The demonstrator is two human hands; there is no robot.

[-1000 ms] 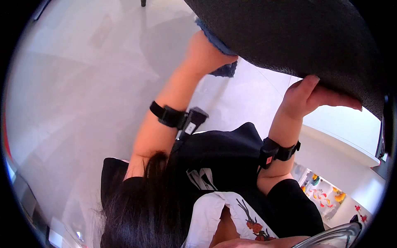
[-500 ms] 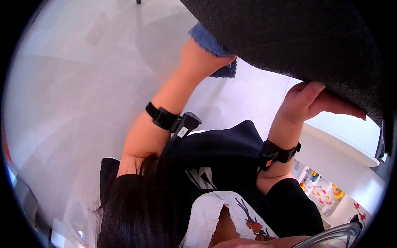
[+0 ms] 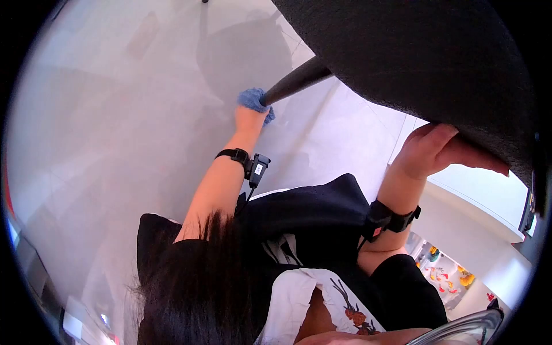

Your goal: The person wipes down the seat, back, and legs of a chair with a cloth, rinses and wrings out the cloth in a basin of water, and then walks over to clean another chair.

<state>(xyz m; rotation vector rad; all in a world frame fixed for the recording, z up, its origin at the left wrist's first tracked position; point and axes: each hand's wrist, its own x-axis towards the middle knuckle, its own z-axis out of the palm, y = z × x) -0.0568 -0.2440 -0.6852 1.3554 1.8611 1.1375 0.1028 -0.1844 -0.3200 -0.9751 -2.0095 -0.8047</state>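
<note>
At the upper right is a black chair [image 3: 420,52] with a textured, curved surface, and a dark leg [image 3: 296,80] slants down-left from it. My left hand [image 3: 250,119] is closed on a blue cloth [image 3: 253,99], which lies around the lower end of that leg; most of its fingers are hidden. My right hand [image 3: 440,149] grips the chair's lower right edge, thumb against the rim, with some fingertips hidden behind it.
Pale floor [image 3: 115,132] stretches across the left and middle. A white cabinet or counter [image 3: 483,190] stands at the right, and colourful decorations [image 3: 445,276] show below it. Another dark leg tip [image 3: 204,1] is at the top edge.
My left hand and the blue cloth have moved left and down from beside the chair's edge to the leg's end. More of the leg now shows. My right hand stays on the edge, slightly lower.
</note>
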